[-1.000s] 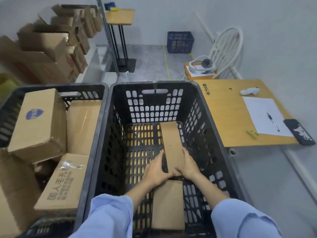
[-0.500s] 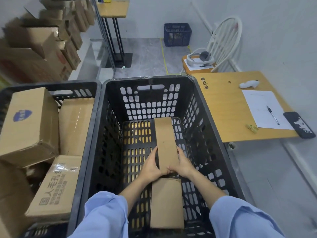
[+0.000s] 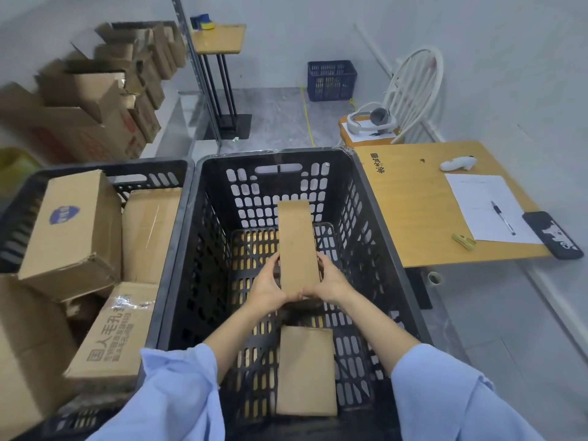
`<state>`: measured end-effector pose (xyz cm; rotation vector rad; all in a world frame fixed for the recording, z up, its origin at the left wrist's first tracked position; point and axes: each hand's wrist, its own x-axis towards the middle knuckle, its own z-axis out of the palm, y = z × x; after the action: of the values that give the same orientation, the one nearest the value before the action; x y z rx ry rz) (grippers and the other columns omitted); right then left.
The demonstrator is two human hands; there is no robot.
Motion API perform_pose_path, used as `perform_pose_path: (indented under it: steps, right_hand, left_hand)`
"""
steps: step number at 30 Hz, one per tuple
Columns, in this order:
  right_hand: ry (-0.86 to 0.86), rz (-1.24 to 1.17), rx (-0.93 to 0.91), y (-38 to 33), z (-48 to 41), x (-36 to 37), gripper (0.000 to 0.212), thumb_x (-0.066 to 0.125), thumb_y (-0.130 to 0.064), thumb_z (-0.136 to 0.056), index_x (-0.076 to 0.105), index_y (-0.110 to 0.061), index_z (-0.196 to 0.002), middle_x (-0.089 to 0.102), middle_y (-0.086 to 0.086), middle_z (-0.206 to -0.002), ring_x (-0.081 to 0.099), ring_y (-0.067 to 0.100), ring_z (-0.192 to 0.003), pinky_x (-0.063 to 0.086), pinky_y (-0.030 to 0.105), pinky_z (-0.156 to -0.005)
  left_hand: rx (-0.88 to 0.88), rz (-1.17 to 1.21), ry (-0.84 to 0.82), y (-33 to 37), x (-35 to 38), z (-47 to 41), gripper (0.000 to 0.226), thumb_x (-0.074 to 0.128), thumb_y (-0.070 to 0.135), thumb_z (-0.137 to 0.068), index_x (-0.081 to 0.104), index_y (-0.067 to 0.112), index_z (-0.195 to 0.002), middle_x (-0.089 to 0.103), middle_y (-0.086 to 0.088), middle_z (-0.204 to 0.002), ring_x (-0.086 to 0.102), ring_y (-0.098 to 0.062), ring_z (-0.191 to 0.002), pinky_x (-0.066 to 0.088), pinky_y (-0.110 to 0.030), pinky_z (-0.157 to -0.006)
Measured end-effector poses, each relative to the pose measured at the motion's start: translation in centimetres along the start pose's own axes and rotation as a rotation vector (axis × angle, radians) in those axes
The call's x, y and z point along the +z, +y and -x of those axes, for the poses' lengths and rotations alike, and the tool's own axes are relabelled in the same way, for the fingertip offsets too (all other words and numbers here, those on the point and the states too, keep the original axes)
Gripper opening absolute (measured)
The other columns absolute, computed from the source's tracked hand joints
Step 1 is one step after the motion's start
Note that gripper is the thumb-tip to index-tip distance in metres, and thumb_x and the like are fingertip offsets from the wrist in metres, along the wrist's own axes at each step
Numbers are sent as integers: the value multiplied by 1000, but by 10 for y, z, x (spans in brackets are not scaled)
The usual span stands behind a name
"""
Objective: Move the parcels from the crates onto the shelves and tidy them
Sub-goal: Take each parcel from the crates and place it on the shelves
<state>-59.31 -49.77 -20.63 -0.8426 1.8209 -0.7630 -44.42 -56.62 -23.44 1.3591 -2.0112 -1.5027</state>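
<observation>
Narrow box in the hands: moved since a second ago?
Yes. The narrow box has risen: its far end now overlaps the crate's back wall, with a gap to the flat parcel.

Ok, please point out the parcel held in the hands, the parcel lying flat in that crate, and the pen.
held parcel (image 3: 297, 243): head view, centre of its top face.
flat parcel (image 3: 306, 370): head view, centre of its top face.
pen (image 3: 502, 217): head view, middle of its barrel.

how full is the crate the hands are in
Nearly empty: the crate holds only two parcels, a long parcel gripped by the left hand and right hand, and a flat parcel on its slotted floor.
</observation>
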Motion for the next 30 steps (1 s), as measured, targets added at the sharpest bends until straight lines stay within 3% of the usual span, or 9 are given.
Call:
perform_pose_path:
  steps: [6, 9, 12, 17, 22, 26, 28, 30]
  right_hand:
    - [-69, 24, -68, -22, 13, -12, 98, 82, -8, -75, 25, -20, -153, 42, 4, -149, 41, 25, -137, 39, 47, -111]
    - [-68, 18, -123, -32, 23, -18, 102, 85, -8, -71, 26, -22, -153, 39, 2, -152, 40, 24, -137, 40, 50, -111]
    - [-52, -4, -188, -44, 34, -24, 104, 88, -8, -67, 28, -24, -151, 40, 0, -151, 44, 25, -135, 42, 52, -109]
    - [-31, -19, -338, -69, 48, -38, 103, 87, -9, -71, 25, -26, -151, 37, -2, -153, 48, 23, -131, 44, 45, -106]
    - [-22, -59, -459, -92, 57, -42, 111, 83, -9, -75, 11, -35, -155, 31, -5, -154, 47, 21, -130, 45, 43, -105]
    - [-28, -19, -545, -107, 61, -42, 105, 79, -15, -82, 8, -35, -157, 26, -1, -152, 39, 18, -135, 40, 40, -110]
    - [-37, -43, -561, -113, 63, -44, 99, 77, -16, -84, 12, -33, -156, 32, 1, -146, 42, 19, -133, 43, 38, -106]
    - [-48, -79, -565, -119, 66, -49, 90, 76, -16, -86, 19, -28, -154, 42, -1, -135, 48, 20, -128, 44, 33, -99]
  left_hand:
    - [26, -13, -11, 24, -36, 14, 110, 93, 19, -59, 31, 23, -150, 45, 2, -146, 43, -18, -131, 37, -38, -109]
    - [71, -4, 11, 37, -46, 27, 104, 91, 13, -61, 34, 23, -148, 49, 7, -137, 51, -8, -115, 44, -23, -93]
    - [136, 9, 47, 55, -52, 38, 100, 90, 11, -63, 36, 26, -145, 50, 16, -125, 52, -1, -107, 47, -30, -96]
    - [254, 30, 106, 89, -65, 52, 104, 92, 23, -60, 33, 30, -145, 42, 22, -131, 48, 3, -109, 44, -21, -86]
    - [315, 14, 189, 109, -85, 55, 113, 86, 7, -67, 19, 30, -154, 37, 11, -143, 49, -8, -119, 50, -20, -82]
    - [378, -23, 210, 120, -96, 62, 108, 83, 8, -74, 16, 30, -156, 32, 7, -138, 47, -12, -120, 50, -29, -92]
    - [399, -15, 223, 125, -100, 65, 104, 83, 11, -74, 20, 34, -154, 33, 7, -134, 47, -13, -120, 48, -33, -96]
    - [420, 11, 248, 131, -104, 69, 96, 83, 11, -75, 27, 36, -149, 35, 10, -129, 47, -12, -120, 44, -28, -97]
